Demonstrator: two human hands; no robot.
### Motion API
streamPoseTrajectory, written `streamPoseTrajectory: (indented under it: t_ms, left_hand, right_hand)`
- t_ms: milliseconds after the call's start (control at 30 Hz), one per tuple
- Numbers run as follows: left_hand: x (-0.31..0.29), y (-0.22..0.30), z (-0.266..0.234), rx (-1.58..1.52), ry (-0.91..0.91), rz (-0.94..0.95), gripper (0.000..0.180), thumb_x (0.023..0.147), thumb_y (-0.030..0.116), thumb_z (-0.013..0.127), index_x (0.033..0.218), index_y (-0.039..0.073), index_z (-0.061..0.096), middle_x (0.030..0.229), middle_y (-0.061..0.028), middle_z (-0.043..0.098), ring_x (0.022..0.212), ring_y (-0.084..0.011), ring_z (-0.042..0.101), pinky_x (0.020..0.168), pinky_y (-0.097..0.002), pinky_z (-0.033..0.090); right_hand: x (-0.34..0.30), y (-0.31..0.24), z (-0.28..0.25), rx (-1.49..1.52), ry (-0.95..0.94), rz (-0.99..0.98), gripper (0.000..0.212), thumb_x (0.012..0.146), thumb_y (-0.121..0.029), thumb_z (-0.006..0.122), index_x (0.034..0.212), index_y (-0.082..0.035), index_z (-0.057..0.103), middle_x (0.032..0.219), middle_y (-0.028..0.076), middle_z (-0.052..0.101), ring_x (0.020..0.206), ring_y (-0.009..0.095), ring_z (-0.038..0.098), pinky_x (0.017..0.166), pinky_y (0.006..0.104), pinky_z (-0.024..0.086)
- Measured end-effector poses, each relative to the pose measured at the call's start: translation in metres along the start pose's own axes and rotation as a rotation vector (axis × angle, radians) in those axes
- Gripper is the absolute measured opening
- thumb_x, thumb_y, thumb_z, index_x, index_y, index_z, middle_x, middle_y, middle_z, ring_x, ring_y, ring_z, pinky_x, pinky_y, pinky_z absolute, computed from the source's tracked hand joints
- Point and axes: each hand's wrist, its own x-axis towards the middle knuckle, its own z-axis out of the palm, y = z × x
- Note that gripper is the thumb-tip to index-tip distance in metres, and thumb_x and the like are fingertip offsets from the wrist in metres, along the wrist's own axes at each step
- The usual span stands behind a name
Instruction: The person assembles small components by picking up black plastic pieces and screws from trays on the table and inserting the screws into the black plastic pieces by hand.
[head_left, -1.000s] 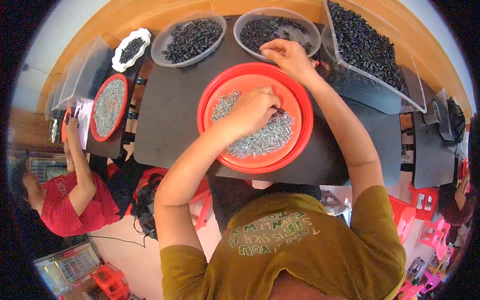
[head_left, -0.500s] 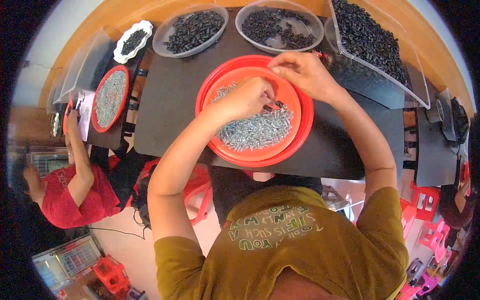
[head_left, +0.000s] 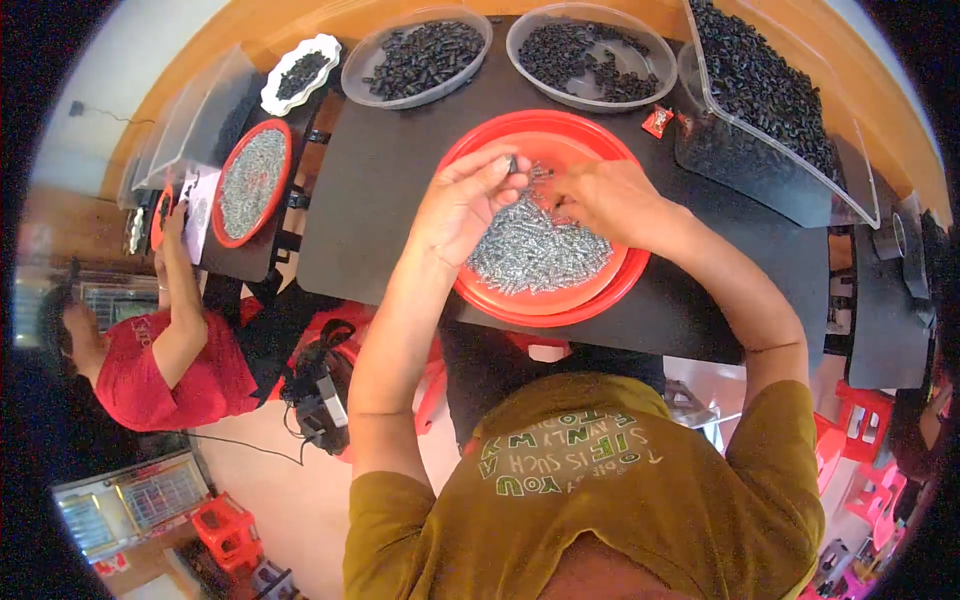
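My left hand (head_left: 462,205) is raised over the left side of a red plate, pinching a small black plastic piece (head_left: 514,164) between thumb and fingers. On the plate (head_left: 545,304), which sits in a wider red tray (head_left: 640,262), lies a heap of small silver metal pieces (head_left: 540,255), perhaps springs. My right hand (head_left: 612,205) reaches over the plate's right side, fingertips bent together at the heap's far edge. Whatever those fingers hold, if anything, is hidden beneath them.
Two clear round bowls (head_left: 405,100) (head_left: 590,103) of black pieces stand at the back. A large clear bin (head_left: 745,180) of them is at right, near a red packet (head_left: 657,121). At left, another person (head_left: 170,365) sits by a red tray (head_left: 287,170) of silver pieces.
My left hand has come up from the heap and left, now showing the black piece. My right hand has dropped from the plate's far rim to the heap. The whole view has shifted slightly.
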Motion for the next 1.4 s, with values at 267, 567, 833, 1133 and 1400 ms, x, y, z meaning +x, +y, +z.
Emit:
streamPoseTrajectory:
  t_ms: [267, 567, 833, 1133, 1400]
  left_hand:
    - [-0.019, -0.003, 0.011, -0.001, 0.080, 0.070, 0.022, 0.074, 0.004, 0.056, 0.096, -0.001, 0.055, 0.090, -0.0124, 0.058, 0.081, -0.0185, 0.057, 0.068, -0.0238, 0.045]
    - [-0.031, -0.014, 0.002, -0.021, 0.111, 0.143, 0.021, 0.072, 0.001, 0.058, 0.093, -0.001, 0.057, 0.087, -0.0104, 0.059, 0.073, -0.0142, 0.055, 0.066, -0.0226, 0.045]
    - [-0.041, -0.018, 0.007, -0.034, 0.108, 0.144, 0.022, 0.072, 0.003, 0.058, 0.094, 0.000, 0.057, 0.085, -0.0099, 0.059, 0.070, -0.0131, 0.054, 0.063, -0.0225, 0.044]
    - [-0.035, -0.035, 0.035, 0.125, 0.111, 0.195, 0.018, 0.078, 0.011, 0.054, 0.093, 0.000, 0.056, 0.077, -0.0048, 0.056, 0.058, -0.0095, 0.048, 0.053, -0.0213, 0.038]
    - [-0.029, -0.043, 0.044, 0.136, 0.186, 0.229, 0.019, 0.076, 0.009, 0.058, 0.093, 0.000, 0.055, 0.070, -0.0046, 0.056, 0.054, -0.0087, 0.048, 0.048, -0.0196, 0.039]
  right_hand:
    - [0.002, -0.007, 0.008, 0.005, 0.100, -0.021, 0.016, 0.068, -0.017, 0.056, 0.081, -0.009, 0.057, 0.076, 0.010, 0.057, 0.073, 0.027, 0.056, 0.064, 0.0377, 0.044]
    - [0.001, -0.006, 0.008, 0.259, 0.026, 0.016, 0.015, 0.068, -0.013, 0.053, 0.081, -0.008, 0.056, 0.076, 0.008, 0.058, 0.071, 0.024, 0.057, 0.062, 0.0360, 0.044]
    - [0.001, 0.012, 0.016, 0.682, 0.050, 0.011, 0.018, 0.072, -0.009, 0.054, 0.089, -0.001, 0.055, 0.076, 0.007, 0.058, 0.072, 0.018, 0.058, 0.062, 0.0296, 0.045]
    - [-0.001, 0.011, 0.004, 1.219, 0.138, 0.082, 0.017, 0.080, -0.016, 0.053, 0.090, -0.002, 0.055, 0.073, 0.002, 0.056, 0.063, 0.007, 0.051, 0.054, 0.0206, 0.043]
    - [-0.003, -0.003, 0.005, 1.249, 0.275, 0.075, 0.016, 0.078, -0.017, 0.056, 0.085, -0.004, 0.059, 0.068, 0.000, 0.057, 0.058, 0.006, 0.051, 0.050, 0.0191, 0.041]
